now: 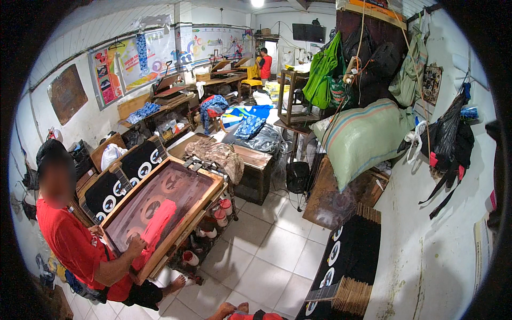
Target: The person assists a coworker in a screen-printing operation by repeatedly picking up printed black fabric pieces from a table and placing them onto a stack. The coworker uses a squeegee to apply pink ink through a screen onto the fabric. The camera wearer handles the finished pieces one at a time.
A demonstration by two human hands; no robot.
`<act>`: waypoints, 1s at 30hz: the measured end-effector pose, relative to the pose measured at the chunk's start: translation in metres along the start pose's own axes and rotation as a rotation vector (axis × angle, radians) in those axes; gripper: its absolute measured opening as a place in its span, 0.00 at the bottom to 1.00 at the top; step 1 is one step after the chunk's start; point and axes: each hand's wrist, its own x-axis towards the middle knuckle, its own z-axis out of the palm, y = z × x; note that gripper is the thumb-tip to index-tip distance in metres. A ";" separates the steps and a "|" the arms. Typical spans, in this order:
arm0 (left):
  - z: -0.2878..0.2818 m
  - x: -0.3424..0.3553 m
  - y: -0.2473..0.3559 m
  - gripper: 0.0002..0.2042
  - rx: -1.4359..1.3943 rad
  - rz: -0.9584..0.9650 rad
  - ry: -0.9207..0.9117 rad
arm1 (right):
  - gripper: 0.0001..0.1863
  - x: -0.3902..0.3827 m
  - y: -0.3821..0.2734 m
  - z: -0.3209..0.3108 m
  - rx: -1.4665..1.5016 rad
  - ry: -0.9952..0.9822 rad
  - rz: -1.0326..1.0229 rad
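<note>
At the bottom edge, what looks like my left hand [225, 309] comes in beside a bare foot and part of a red shirt. It is small, and its fingers are too unclear to tell what they hold, if anything. My right hand is out of sight. Nearest on the right lies a long board with black fabric pieces [345, 255] bearing white round prints. At the left, another person in a red shirt [72, 242] bends over a wooden-framed printing screen [216, 188]. That person's hand rests on the screen, by a broad smear of red ink [159, 226].
More printed black fabric [132, 169] lies behind the screen. Ink pots [221, 216] stand under its table. A large pale green sack [368, 136] leans at the right wall, above a brown board [333, 192]. Farther back are workbenches [216, 80] and another person [264, 64].
</note>
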 end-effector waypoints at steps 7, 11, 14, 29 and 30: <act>0.002 -0.026 0.004 0.10 -0.151 -0.185 0.064 | 0.15 -0.009 -0.009 -0.013 0.005 -0.001 0.030; 0.001 -0.027 -0.013 0.10 0.114 -0.018 0.010 | 0.15 -0.013 -0.017 -0.015 0.006 -0.001 0.049; 0.000 -0.026 -0.027 0.10 0.367 0.157 -0.025 | 0.15 -0.018 -0.022 -0.014 0.021 0.001 0.059; 0.006 -0.019 -0.048 0.10 0.855 0.679 0.031 | 0.17 -0.028 -0.025 -0.019 0.001 -0.010 0.066; 0.007 -0.017 -0.052 0.10 0.867 0.705 0.041 | 0.17 -0.028 -0.026 -0.020 0.002 -0.009 0.068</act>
